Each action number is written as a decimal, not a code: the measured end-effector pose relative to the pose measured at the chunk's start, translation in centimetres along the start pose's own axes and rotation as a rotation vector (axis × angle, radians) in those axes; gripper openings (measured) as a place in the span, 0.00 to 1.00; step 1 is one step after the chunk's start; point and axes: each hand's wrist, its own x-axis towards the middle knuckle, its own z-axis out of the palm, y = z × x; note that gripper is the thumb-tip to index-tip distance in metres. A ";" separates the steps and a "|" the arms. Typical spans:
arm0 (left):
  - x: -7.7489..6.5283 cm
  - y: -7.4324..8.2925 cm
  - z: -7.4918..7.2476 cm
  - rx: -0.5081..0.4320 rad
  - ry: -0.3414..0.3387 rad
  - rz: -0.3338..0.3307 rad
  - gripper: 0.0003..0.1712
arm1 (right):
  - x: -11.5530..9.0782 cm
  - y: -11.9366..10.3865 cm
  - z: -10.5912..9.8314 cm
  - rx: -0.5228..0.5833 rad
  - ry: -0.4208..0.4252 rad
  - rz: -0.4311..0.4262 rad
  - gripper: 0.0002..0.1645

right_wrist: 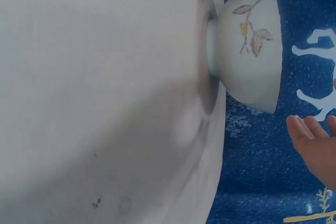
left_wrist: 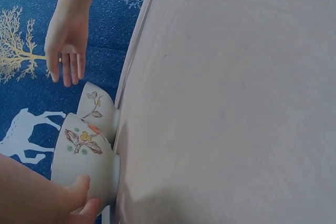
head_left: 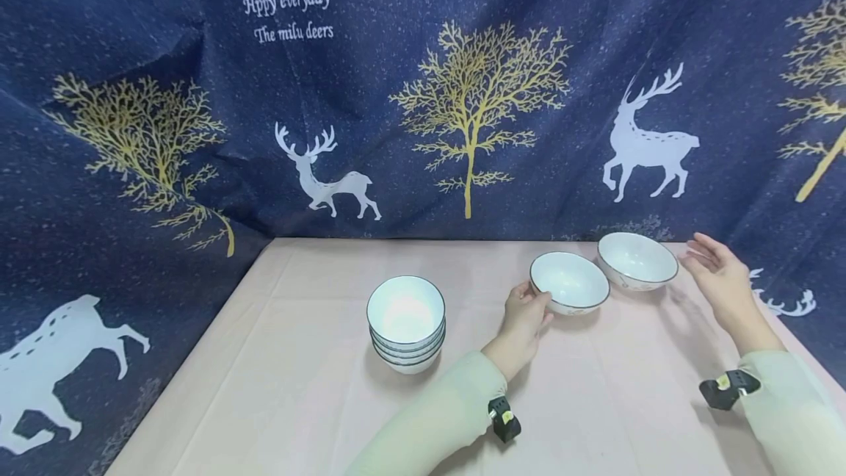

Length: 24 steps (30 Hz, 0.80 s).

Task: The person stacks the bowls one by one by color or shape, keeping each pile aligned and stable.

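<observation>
A white bowl [head_left: 570, 283] with a dark rim stands upright on the pink cloth, a flower and leaves painted on its outside. My left hand [head_left: 522, 322] grips this bowl at its near left side, thumb by the rim. Just behind it and to the right is a second white bowl [head_left: 637, 261], close against the first in the head view. To the right of that second bowl, my right hand [head_left: 720, 281] hovers with loosely extended fingers, holding nothing. The right wrist view shows a gap between the fingertips [right_wrist: 294, 124] and the second bowl's rim.
A stack of several white bowls [head_left: 406, 314] stands left of my left hand. The pink cloth [head_left: 284, 358] covers the table. Behind it hangs a dark blue curtain [head_left: 370, 94] printed with deer and trees.
</observation>
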 end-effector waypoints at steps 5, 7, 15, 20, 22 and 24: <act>0.1 -0.2 0.0 -0.031 0.001 -0.007 0.36 | 0.3 0.8 0.1 0.220 -0.021 0.049 0.39; 0.2 -0.3 0.0 -0.039 0.000 -0.012 0.36 | 0.4 1.0 0.3 0.267 -0.025 0.074 0.40; 0.6 -0.4 0.4 -0.080 0.004 -0.028 0.37 | 1.0 1.3 0.8 0.094 -0.094 0.130 0.43; 0.8 -0.5 0.8 -0.109 0.013 -0.032 0.38 | 1.2 1.1 1.2 0.036 -0.117 0.209 0.42; 0.9 -0.5 0.8 -0.118 0.015 -0.034 0.38 | 1.3 1.0 1.4 0.001 -0.122 0.254 0.42; 1.0 -0.6 0.9 -0.131 0.015 -0.035 0.38 | 1.3 1.0 1.5 -0.020 -0.132 0.305 0.42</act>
